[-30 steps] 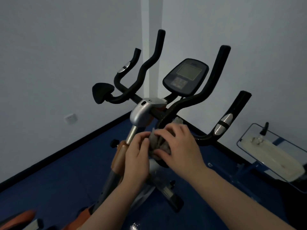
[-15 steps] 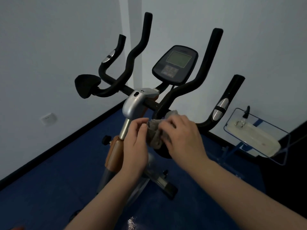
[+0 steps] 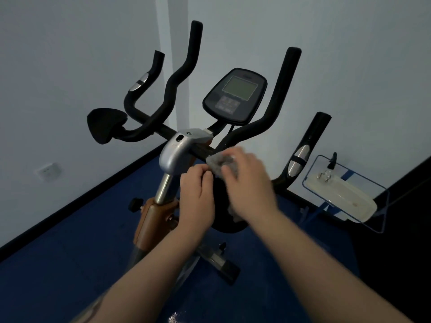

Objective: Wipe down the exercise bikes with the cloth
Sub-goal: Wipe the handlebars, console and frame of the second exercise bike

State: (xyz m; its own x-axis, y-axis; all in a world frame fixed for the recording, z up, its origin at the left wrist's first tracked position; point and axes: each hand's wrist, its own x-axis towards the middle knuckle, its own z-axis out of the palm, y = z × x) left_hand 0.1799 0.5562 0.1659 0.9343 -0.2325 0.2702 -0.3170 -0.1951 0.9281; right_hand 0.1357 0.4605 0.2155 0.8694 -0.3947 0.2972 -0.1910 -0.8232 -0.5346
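Observation:
An exercise bike (image 3: pixel 177 155) with black handlebars, a silver stem cap and an orange frame stands in the room's corner. Its console (image 3: pixel 235 96) faces me above the bars. A grey cloth (image 3: pixel 220 163) lies against the black crossbar just right of the silver cap. My right hand (image 3: pixel 247 183) is closed over the cloth, slightly blurred. My left hand (image 3: pixel 197 194) sits beside it, fingers curled at the cloth's lower left edge, over the stem.
Blue floor runs to white walls with a black skirting. A wall socket (image 3: pixel 47 171) is at the left. At the right stands a blue wire-frame rack (image 3: pixel 345 194) holding a white tray. The bike's foot bar (image 3: pixel 221 264) lies below my arms.
My hands and the cloth have shifted up and right along the crossbar, from below the silver cap to beside it. The camera has swung, moving the bike in the frame.

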